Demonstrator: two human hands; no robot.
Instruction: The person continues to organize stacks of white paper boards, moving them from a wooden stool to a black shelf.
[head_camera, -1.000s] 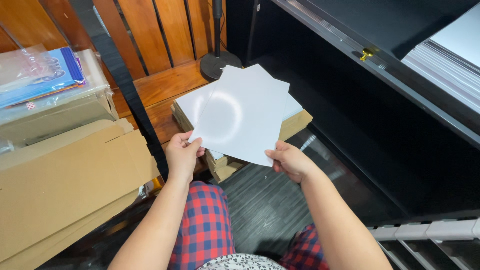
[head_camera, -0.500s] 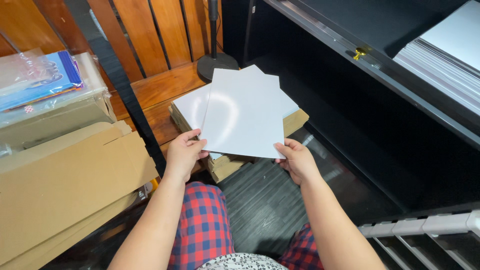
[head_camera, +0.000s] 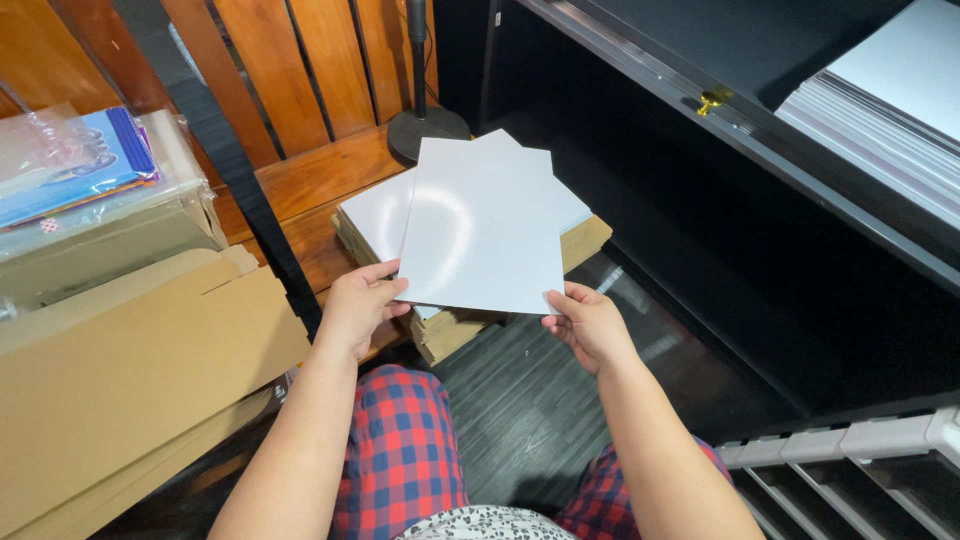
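Glossy white sheet (head_camera: 485, 225) held at centre, long axis running 6 to 12 o'clock and leaning slightly toward 1, lower corners pinched by closed fingers of left hand (head_camera: 358, 305) at 7 o'clock and right hand (head_camera: 590, 325) at 5. Directly beneath, stack of white sheets (head_camera: 375, 215) atop flat brown cardboard pieces (head_camera: 585, 240). At 9 o'clock, large brown cardboard box (head_camera: 130, 370); at 10, clear plastic package with blue contents (head_camera: 70, 165); at 2, grey-white sheet pile (head_camera: 880, 110) on black shelf (head_camera: 700, 110).

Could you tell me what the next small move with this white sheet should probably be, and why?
Probably lift it clear. The left hand and right hand pinch the glossy white sheet at its near corners, tilted above the stack of white sheets on flat cardboard, so it seems already separated from the rest.
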